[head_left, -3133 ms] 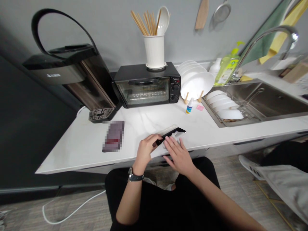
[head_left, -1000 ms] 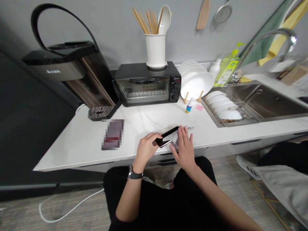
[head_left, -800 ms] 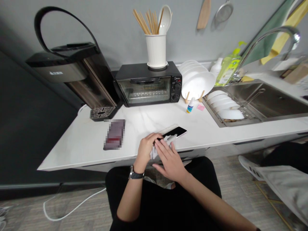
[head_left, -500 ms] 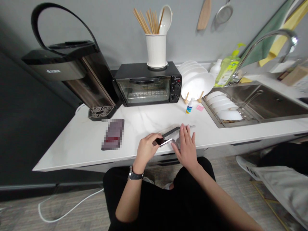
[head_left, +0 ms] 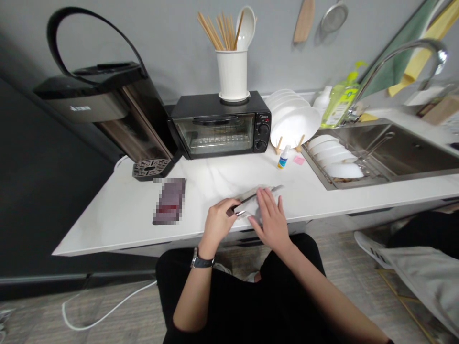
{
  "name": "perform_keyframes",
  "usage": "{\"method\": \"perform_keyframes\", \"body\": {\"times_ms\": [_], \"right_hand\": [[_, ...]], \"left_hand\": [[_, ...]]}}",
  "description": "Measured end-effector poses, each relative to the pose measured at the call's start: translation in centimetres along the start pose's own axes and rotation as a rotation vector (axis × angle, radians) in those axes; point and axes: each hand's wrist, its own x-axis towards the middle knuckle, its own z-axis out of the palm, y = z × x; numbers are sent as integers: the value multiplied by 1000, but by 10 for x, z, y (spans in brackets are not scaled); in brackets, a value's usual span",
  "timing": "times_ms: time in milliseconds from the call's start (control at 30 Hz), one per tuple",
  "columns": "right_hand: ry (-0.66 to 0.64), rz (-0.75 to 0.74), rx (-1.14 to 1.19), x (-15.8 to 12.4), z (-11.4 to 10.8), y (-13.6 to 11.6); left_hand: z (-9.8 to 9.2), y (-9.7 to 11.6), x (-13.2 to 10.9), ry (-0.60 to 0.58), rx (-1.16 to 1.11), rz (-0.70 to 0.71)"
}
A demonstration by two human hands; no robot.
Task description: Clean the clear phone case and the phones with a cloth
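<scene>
My left hand (head_left: 217, 224), with a watch on the wrist, is closed on the near end of a dark phone (head_left: 246, 199) at the front edge of the white counter (head_left: 122, 215). My right hand (head_left: 271, 220) lies flat with fingers stretched out, pressing a white cloth (head_left: 251, 207) over the phone. Most of the phone is hidden under the cloth and my right hand. Only its edge and far tip show.
A blurred dark flat object (head_left: 169, 200) lies to the left. Behind stand a black toaster oven (head_left: 220, 125) with a utensil holder (head_left: 232, 71), a water dispenser (head_left: 107, 105), stacked white plates (head_left: 292, 122), a small spray bottle (head_left: 283, 157) and a sink (head_left: 387, 148). Another person's legs (head_left: 412, 258) are at right.
My right hand has been sliding the cloth back and forth along the phone; since half a second ago it has moved slightly left and nearer, covering more of the phone. My left hand keeps its hold.
</scene>
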Motion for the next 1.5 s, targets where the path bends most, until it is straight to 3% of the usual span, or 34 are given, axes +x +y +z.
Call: {"method": "perform_keyframes", "body": {"times_ms": [67, 133, 300, 400, 500, 600, 700, 867, 967, 1067, 1167, 1267, 1367, 1500], "right_hand": [[53, 129, -11, 4, -2, 6], [60, 153, -5, 3, 1, -2], [-125, -205, 41, -8, 13, -49], [-150, -304, 50, -9, 12, -54], [-103, -210, 55, 0, 4, -30], [-3, 4, 44, 10, -4, -3], [52, 116, 35, 13, -4, 1], [-124, -205, 69, 2, 8, -44], [-138, -293, 66, -2, 11, -52], [-78, -192, 42, 1, 8, -29], [4, 19, 21, 6, 1, -2], [25, 96, 28, 8, -3, 0], [-66, -100, 60, 9, 0, -22], [-96, -323, 101, 17, 7, -38]], "left_hand": [[2, 0, 1, 16, -2, -16], [3, -1, 0, 9, -1, -25], [-3, 0, -2, -16, -48, 21], [-6, 2, -2, -25, -74, 39], [-4, 2, -1, -15, -34, 20], [0, 1, 2, 4, 12, -29], [2, 1, 3, 11, 18, -43], [-3, -2, -1, -1, -41, 17], [-6, -3, -3, -12, -115, 49], [-4, -2, -1, -9, -85, 13], [0, -1, 2, 23, -42, -55], [1, -2, 3, 37, -19, -104], [1, -5, 2, 46, -18, -107], [-4, -9, 2, 159, -50, 51]]}}
